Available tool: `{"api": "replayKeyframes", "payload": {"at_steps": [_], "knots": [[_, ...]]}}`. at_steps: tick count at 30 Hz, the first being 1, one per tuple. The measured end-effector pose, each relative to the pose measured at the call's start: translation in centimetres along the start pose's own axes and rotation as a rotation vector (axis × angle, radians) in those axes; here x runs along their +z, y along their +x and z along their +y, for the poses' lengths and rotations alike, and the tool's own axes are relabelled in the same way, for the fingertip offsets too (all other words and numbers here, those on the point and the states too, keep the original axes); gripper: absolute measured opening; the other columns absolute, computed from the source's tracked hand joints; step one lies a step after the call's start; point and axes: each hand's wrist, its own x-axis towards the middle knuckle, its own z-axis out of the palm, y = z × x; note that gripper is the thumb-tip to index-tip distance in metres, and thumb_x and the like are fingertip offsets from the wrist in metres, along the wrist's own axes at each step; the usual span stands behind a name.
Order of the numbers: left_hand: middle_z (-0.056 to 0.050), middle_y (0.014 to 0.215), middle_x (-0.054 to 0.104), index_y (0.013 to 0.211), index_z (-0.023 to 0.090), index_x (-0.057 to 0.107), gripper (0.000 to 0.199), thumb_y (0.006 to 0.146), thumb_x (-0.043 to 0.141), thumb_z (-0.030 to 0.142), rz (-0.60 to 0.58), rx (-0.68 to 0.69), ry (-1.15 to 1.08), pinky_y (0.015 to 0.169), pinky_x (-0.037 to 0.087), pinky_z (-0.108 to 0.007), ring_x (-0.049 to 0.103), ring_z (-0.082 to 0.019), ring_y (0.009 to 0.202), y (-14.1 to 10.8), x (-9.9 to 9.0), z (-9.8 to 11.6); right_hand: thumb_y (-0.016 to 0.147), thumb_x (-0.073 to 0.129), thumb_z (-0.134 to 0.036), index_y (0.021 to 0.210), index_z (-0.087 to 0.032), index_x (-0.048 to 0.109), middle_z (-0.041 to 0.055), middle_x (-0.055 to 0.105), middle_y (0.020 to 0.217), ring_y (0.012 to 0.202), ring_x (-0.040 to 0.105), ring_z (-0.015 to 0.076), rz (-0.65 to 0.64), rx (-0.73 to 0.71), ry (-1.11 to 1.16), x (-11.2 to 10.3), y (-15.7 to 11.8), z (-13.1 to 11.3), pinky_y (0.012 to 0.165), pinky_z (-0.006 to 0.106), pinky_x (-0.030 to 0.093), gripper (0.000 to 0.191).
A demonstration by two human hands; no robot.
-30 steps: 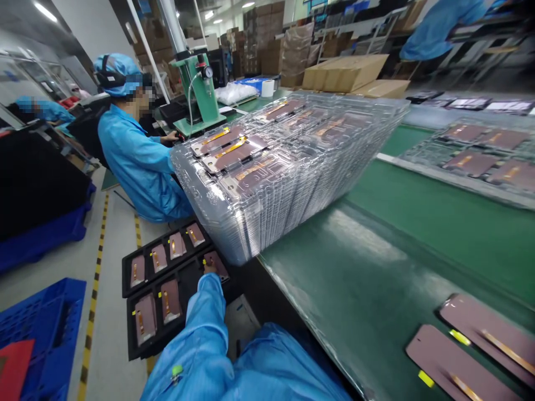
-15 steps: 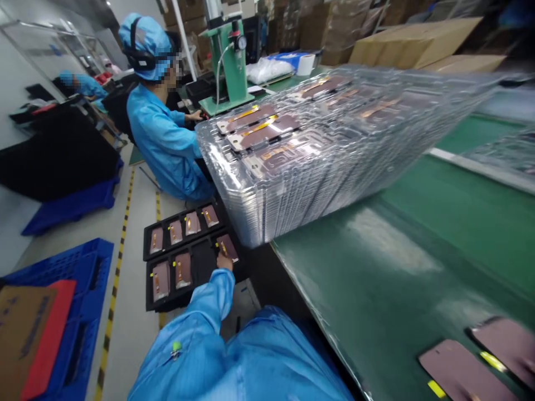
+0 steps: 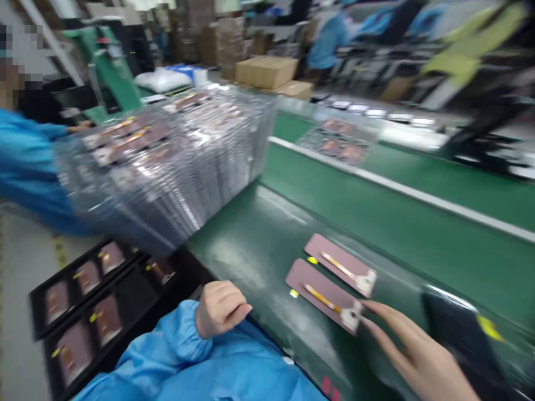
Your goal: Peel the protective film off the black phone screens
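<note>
Two mauve-backed phone screens, each with an orange flex cable, a white end and a yellow tab, lie side by side on the green bench. My right hand (image 3: pixel 412 345) has its thumb and index finger on the white end of the nearer phone screen (image 3: pixel 320 295). Just beyond it is the farther phone screen (image 3: pixel 340 264), untouched. My left hand (image 3: pixel 221 309) is curled into a loose fist above the bench's near edge, with nothing visible in it. Below on the left, a black compartment tray (image 3: pixel 132 298) holds more such screens.
A tall stack of clear plastic trays (image 3: pixel 175 184) stands on the green bench (image 3: pixel 234 245). A dark glossy slab (image 3: pixel 455 328) lies on the right. A white rail (image 3: pixel 376 177) runs along the bench. A blue-sleeved co-worker (image 3: pixel 33 161) sits at left.
My view has swung right. My left hand has come away from a screen in the black tray, up beside the bench. My right hand now shows at the bench screens.
</note>
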Motion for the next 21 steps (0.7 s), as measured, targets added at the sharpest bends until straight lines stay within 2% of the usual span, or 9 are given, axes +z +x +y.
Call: {"api": "replayKeyframes", "payload": {"at_steps": [3,7,11,14,17,19,21], "knots": [[-0.005,0.076,0.071,0.088,0.019,0.066,0.007,0.089,0.059,0.020,-0.060,0.140,-0.021,0.067,0.049,-0.029,0.063,-0.016,0.070,5.8,0.8,-0.5,0.098,0.044,-0.048,0.111,-0.020,0.066,0.0109,0.073,0.112,0.099,0.072,0.0251,0.072,0.035,-0.070,-0.2,0.1,0.0,0.086,0.038,0.061,0.037],[-0.008,0.103,0.071,0.112,0.020,0.064,0.022,0.090,0.062,0.025,-0.204,0.180,-0.027,0.087,0.053,-0.034,0.064,-0.020,0.097,12.2,3.6,-1.0,0.098,0.046,-0.045,0.111,-0.021,0.068,0.0121,0.072,0.115,0.104,0.070,0.0260,0.152,0.163,-0.096,-0.5,0.2,0.4,0.091,0.041,0.059,0.035],[-0.008,0.114,0.068,0.119,0.022,0.062,0.027,0.092,0.058,0.028,-0.301,0.188,-0.049,0.095,0.052,-0.037,0.062,-0.021,0.108,17.0,7.2,-1.4,0.099,0.043,-0.043,0.113,-0.019,0.067,0.0132,0.068,0.123,0.113,0.065,0.0256,0.179,0.308,-0.217,-1.4,-0.8,2.3,0.099,0.041,0.054,0.037],[-0.008,0.115,0.067,0.118,0.021,0.062,0.026,0.093,0.057,0.028,-0.301,0.198,-0.072,0.097,0.051,-0.040,0.061,-0.023,0.111,19.4,9.7,-1.2,0.098,0.044,-0.044,0.119,-0.011,0.064,0.0205,0.062,0.131,0.120,0.060,0.0310,0.247,0.514,-0.370,-2.1,-1.6,4.2,0.102,0.045,0.049,0.043],[-0.010,0.118,0.065,0.118,0.020,0.060,0.025,0.095,0.055,0.029,-0.250,0.205,-0.099,0.098,0.050,-0.043,0.059,-0.024,0.114,20.6,11.4,-0.8,0.092,0.054,-0.048,0.125,-0.003,0.059,0.0312,0.055,0.133,0.120,0.057,0.0413,0.307,0.710,-0.484,-2.2,-2.1,5.6,0.094,0.053,0.049,0.055],[-0.010,0.119,0.065,0.118,0.021,0.060,0.025,0.095,0.054,0.029,-0.203,0.193,-0.112,0.099,0.049,-0.043,0.058,-0.024,0.116,20.8,12.1,-0.6,0.088,0.061,-0.047,0.125,-0.005,0.060,0.0302,0.058,0.129,0.115,0.059,0.0415,0.310,0.789,-0.529,-1.9,-2.1,6.0,0.090,0.052,0.050,0.057],[-0.009,0.120,0.064,0.119,0.023,0.060,0.026,0.095,0.055,0.031,-0.177,0.178,-0.118,0.099,0.048,-0.042,0.058,-0.025,0.117,20.8,12.5,-0.6,0.086,0.064,-0.044,0.124,-0.009,0.062,0.0241,0.064,0.124,0.109,0.062,0.0375,0.305,0.827,-0.551,-1.5,-1.8,6.0,0.089,0.048,0.050,0.051]]}}
